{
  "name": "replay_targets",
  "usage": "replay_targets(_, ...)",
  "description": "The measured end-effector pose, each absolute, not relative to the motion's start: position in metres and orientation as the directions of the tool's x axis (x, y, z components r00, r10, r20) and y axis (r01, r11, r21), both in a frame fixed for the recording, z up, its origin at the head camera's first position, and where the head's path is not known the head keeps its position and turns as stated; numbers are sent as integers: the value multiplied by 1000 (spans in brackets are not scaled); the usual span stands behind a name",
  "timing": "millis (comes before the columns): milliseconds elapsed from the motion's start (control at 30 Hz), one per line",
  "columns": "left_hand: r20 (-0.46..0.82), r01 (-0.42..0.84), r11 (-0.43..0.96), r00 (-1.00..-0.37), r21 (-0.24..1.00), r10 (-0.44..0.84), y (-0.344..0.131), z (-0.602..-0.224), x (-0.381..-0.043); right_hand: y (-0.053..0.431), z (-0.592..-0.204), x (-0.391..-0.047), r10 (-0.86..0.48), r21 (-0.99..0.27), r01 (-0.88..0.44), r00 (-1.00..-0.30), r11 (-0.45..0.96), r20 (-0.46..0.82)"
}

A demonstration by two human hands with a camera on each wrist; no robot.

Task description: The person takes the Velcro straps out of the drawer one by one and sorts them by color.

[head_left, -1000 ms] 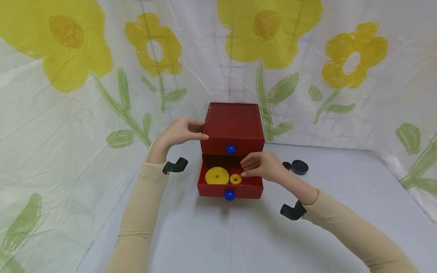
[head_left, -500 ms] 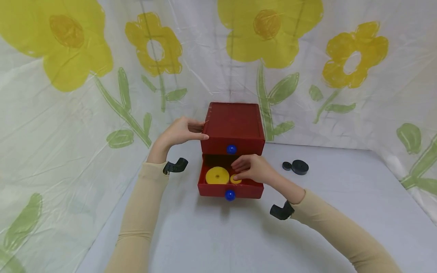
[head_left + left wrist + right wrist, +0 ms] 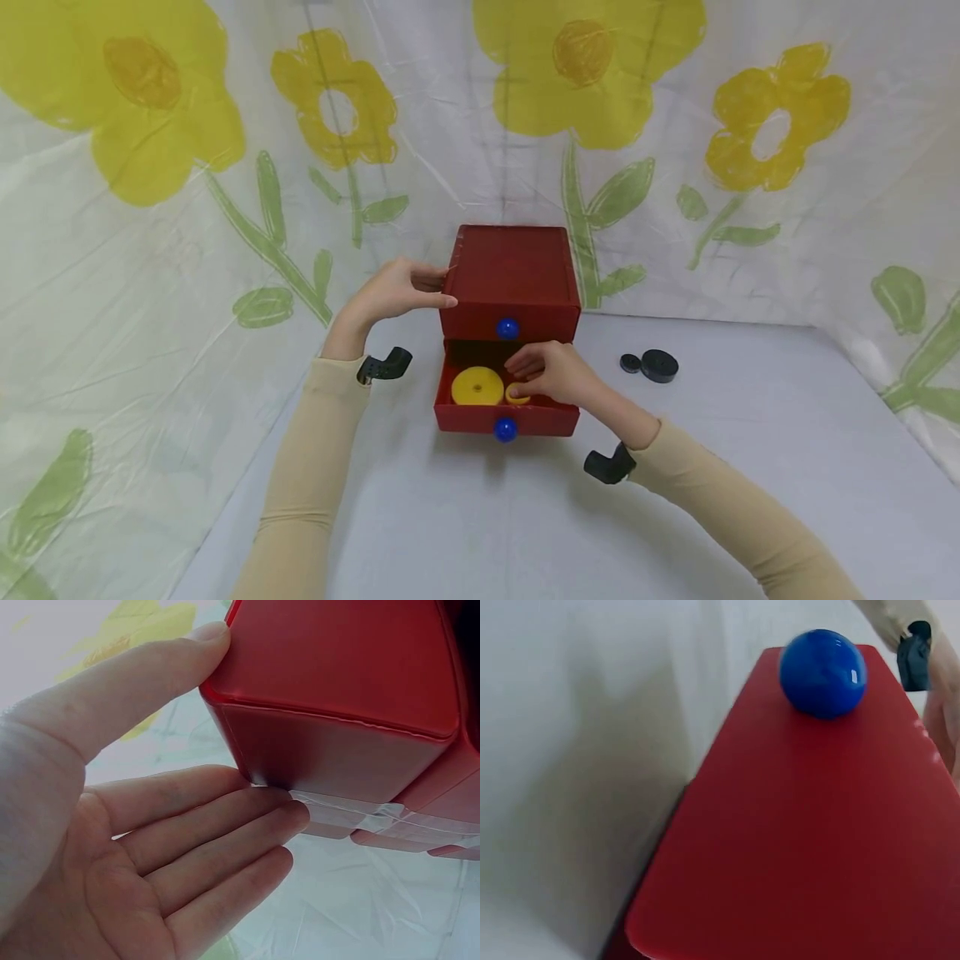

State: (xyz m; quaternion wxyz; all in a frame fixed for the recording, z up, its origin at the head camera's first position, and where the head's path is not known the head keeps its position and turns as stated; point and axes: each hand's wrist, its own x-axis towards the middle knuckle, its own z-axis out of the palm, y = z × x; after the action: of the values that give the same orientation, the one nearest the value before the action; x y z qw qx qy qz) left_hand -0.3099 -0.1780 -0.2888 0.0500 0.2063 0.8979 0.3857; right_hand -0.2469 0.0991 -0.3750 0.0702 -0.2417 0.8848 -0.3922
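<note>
A red two-drawer box [image 3: 517, 265] stands on the table, its lower drawer [image 3: 465, 419] pulled out and the upper one closed. Inside the drawer lie a large yellow disc [image 3: 477, 385] with a small central hole and a small yellow ring [image 3: 517, 400]. My right hand [image 3: 555, 372] reaches into the drawer, thumb over the small ring and fingers curved behind it, partly covering it. My left hand [image 3: 393, 289] steadies the box's left side with straight fingers; in the left wrist view its thumb [image 3: 206, 645] touches the front edge. The right wrist view shows the drawer front but not the right hand.
Two black discs, a small one [image 3: 630, 363] and a larger one [image 3: 659, 366], lie on the table right of the box. Blue knobs [image 3: 506, 430] stick out from both drawer fronts. A flowered curtain [image 3: 420, 100] hangs close behind the box.
My right hand has moved left and slightly down, from beside the small yellow ring to over it. The left hand keeps its place on the box.
</note>
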Motion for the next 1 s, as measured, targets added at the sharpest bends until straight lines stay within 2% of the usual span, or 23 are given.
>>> replay_targets(433, 69, 327, 625, -914, 709, 400, -179, -289, -309, 95, -383, -241, -461, -632, -419, -881, 652, 108)
replay_targets(1000, 64, 319, 616, -915, 720, 398, -178, -290, -310, 93, -382, -239, -476, -569, -427, -877, 703, 70)
